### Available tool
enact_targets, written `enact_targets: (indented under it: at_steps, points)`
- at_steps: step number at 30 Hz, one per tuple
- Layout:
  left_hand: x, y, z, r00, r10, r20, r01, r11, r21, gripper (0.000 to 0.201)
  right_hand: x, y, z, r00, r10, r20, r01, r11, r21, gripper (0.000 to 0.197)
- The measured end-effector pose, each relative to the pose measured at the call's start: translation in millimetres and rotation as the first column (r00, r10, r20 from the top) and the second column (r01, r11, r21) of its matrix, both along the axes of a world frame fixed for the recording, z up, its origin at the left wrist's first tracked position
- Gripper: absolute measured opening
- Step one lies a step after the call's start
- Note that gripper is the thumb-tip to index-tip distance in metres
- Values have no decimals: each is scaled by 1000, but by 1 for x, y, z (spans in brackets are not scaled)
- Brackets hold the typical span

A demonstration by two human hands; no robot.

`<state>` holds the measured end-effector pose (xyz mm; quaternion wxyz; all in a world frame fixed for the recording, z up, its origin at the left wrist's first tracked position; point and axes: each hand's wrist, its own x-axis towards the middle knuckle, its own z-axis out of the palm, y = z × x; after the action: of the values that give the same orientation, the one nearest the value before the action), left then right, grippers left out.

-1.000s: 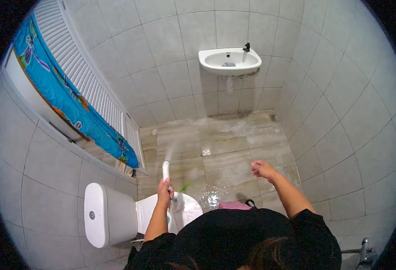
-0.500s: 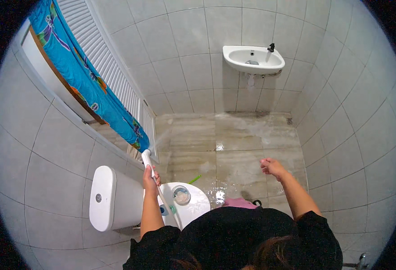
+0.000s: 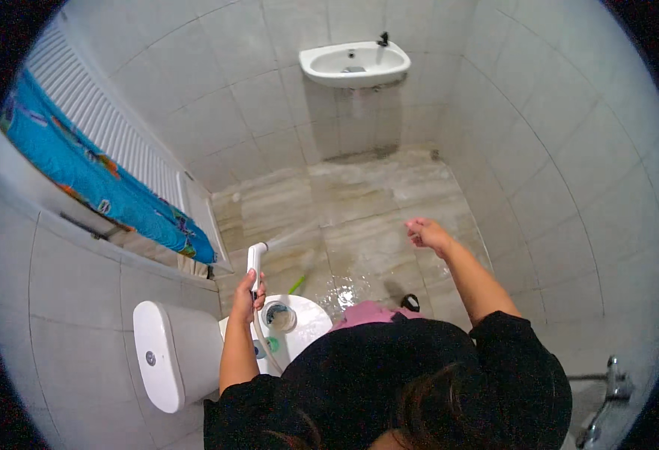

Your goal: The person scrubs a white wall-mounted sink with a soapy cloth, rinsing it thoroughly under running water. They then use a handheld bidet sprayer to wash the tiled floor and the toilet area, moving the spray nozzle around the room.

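Observation:
My left hand (image 3: 249, 294) is wrapped round the handle of a white handheld sprayer (image 3: 255, 261). From its nozzle a fine spray of water fans out to the right over the wet tiled floor (image 3: 359, 195). A pale hose (image 3: 263, 341) runs down from the handle across the white toilet lid (image 3: 311, 319). Just right of that hand, a clear round tub (image 3: 279, 317) with something pale in it sits on the lid. My right hand (image 3: 427, 235) hangs empty above the floor, its fingers loosely bent and apart.
A white sink (image 3: 356, 67) hangs on the far wall. To the left are the toilet tank (image 3: 166, 356), a blue patterned curtain (image 3: 112, 187) and a white louvred door (image 3: 101, 101). A green stick-like thing (image 3: 297, 284) lies beside the lid. A metal tap (image 3: 613, 390) is at lower right.
The sprayer has swung from the curtain's lower end toward the right, and its spray now crosses the floor. My view has turned, and more of the wall tap and one dark shoe shows.

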<state>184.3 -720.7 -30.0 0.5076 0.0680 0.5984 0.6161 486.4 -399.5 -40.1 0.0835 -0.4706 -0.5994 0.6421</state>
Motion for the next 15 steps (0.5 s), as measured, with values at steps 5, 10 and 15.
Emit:
enact_targets:
  at_steps: [5,10,15]
  points:
    - [7,25,-13,970,-239,50,240,970,-22,36,36,6,15,980,-194,-37,195,981,3,24]
    - [11,43,-10,905,-411,106,408,911,57,37,59,5,27,898,-425,-118,424,905,-31,18]
    - [18,50,-2,889,-438,133,407,889,208,38,71,2,7,842,-517,-156,503,856,-119,16]
